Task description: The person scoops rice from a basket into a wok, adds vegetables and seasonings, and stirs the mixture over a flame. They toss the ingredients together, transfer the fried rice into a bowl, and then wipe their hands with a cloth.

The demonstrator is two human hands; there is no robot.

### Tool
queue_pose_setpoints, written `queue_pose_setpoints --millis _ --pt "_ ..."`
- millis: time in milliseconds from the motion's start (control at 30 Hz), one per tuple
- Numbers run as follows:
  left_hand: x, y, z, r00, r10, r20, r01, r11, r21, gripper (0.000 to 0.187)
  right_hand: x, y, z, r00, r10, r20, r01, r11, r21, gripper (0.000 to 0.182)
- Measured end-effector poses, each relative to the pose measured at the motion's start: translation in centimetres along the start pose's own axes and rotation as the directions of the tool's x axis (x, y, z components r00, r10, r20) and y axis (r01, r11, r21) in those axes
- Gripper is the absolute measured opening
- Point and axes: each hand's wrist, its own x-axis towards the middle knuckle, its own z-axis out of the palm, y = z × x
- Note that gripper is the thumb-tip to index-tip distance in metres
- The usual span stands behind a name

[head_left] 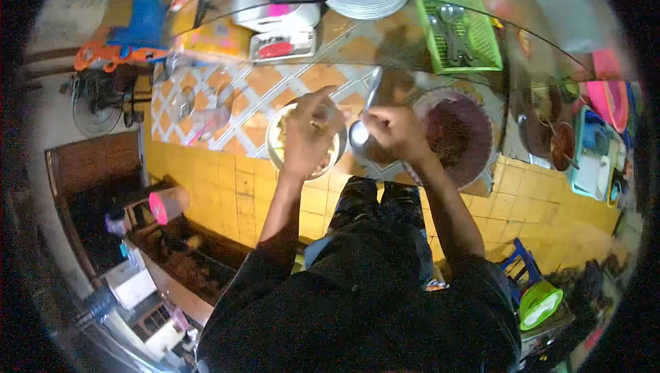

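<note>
your left hand (311,132) grips the rim of the bowl (275,140), which sits right under it on the glass desk (385,43). your right hand (395,132) is closed on a spoon (363,122), just right of the bowl, with a basin (474,132) beyond it.

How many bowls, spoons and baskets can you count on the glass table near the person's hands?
Bowls: 2, a small bowl under the left hand and a big bowl of dark food.
Spoons: 1, a ladle in the right hand.
Baskets: 1, a green basket.
Total: 4
</note>
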Motion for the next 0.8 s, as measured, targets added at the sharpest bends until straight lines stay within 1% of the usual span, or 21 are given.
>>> queue_pose_setpoints --millis 33,67,133,167,267,300,333,367,400,433,467,500,533,567,600,633,667,700,733,767,800 --pt "-0.3 -0.1 -0.7 0.994 0.039 0.1 -0.029 0.995 -0.098 0.028 0.3 0.0 1.6 0.996 -0.017 0.085 0.022 0.998 -0.055 0.02" --pt "-0.7 -0.9 -1.3 0.996 0.031 0.087 -0.023 0.996 -0.089 0.028 0.4 1.0 3.4 0.984 -0.155 0.092 0.16 0.985 -0.057 0.02" --pt "-1.9 -3.5 -2.3 0.985 0.05 0.165 -0.048 0.999 -0.018 0.02 0.4 2.0 5.9 0.959 -0.148 0.24 0.18 0.977 -0.117 0.017" --pt "-2.5 -4.8 -2.7 0.987 0.04 0.159 -0.038 0.999 -0.013 0.02 0.3 2.5 7.2 0.957 -0.148 0.251 0.18 0.977 -0.111 0.017" --pt "-3.9 -7.9 -3.6 0.937 -0.219 0.272 0.25 0.965 -0.083 0.016 0.5 3.9 10.7 0.953 -0.118 0.278 0.146 0.986 -0.084 0.014" --pt "-4.1 -9.1 -3.3 0.951 -0.21 0.226 0.22 0.975 -0.02 0.016 0.6 4.4 11.4 0.946 -0.17 0.277 0.21 0.97 -0.12 0.015" --pt "-4.4 -9.5 -3.2 0.952 -0.205 0.228 0.217 0.976 -0.031 0.016 0.5 5.1 11.8 0.937 -0.217 0.275 0.267 0.95 -0.16 0.017" --pt "-4.7 -9.9 -3.1 0.97 -0.159 0.185 0.153 0.987 0.047 0.016 0.3 5.7 12.1 0.934 -0.152 0.325 0.247 0.929 -0.275 0.021" --pt "-4.7 -10.4 -2.7 0.983 -0.101 0.15 0.083 0.989 0.12 0.017 -0.2 5.4 11.6 0.936 -0.084 0.341 0.182 0.947 -0.266 0.025" --pt "-4.6 -11.4 -1.9 0.978 -0.158 0.134 0.153 0.987 0.044 0.018 -0.3 5.2 10.9 0.93 -0.014 0.368 0.117 0.959 -0.257 0.026" --pt "-5.2 -12.1 -1.4 0.99 -0.071 0.123 0.068 0.997 0.028 0.017 -0.4 5.1 9.9 0.919 0.057 0.39 0.046 0.968 -0.248 0.026" --pt "-5.3 -12.7 -0.8 0.98 -0.109 0.169 0.112 0.994 -0.007 0.015 -0.8 4.5 8.2 0.935 0.008 0.354 0.122 0.932 -0.342 0.026" --pt "-5.5 -14.1 -0.2 0.966 -0.149 0.21 0.159 0.987 -0.034 0.014 -0.7 4.0 6.6 0.934 0.079 0.349 0.056 0.931 -0.36 0.028" --pt "-6.1 -17.1 0.6 0.97 -0.143 0.199 0.17 0.978 -0.123 0.013 -0.7 4.3 5.2 0.963 0.013 0.269 0.064 0.959 -0.275 0.025" --pt "-5.9 -16.6 0.7 0.968 -0.129 0.214 0.137 0.99 -0.022 0.013 -0.7 4.8 3.5 0.982 -0.051 0.184 0.086 0.979 -0.187 0.023" --pt "-5.6 -16.2 0.9 0.967 -0.114 0.23 0.099 0.992 0.077 0.012 -0.1 4.2 0.6 0.975 -0.059 0.215 0.105 0.971 -0.214 0.024" --pt "-5.4 -15.9 1.1 0.976 -0.083 0.203 0.063 0.993 0.103 0.012 0.4 2.4 -2.7 0.995 0.046 0.09 -0.028 0.981 -0.192 0.025" --pt "-4.9 -14.8 1.1 0.964 -0.145 0.223 0.111 0.981 0.158 0.013 0.8 1.6 -5.8 0.987 0.157 -0.029 -0.16 0.976 -0.149 0.027" --pt "-4.5 -13.8 1.2 0.949 -0.207 0.239 0.156 0.964 0.216 0.013 1.8 3.5 -8.6 0.971 0.077 -0.224 -0.15 0.933 -0.329 0.022" --pt "-4.3 -14.1 1.4 0.948 -0.204 0.244 0.152 0.965 0.215 0.013 3.2 2.6 -11.1 0.928 0.075 -0.366 -0.233 0.881 -0.411 0.019" --pt "-4.4 -14.4 1.4 0.975 -0.061 0.213 0.019 0.981 0.192 0.014 4.7 4.8 -14.2 0.906 0.09 -0.413 -0.323 0.777 -0.541 0.022"
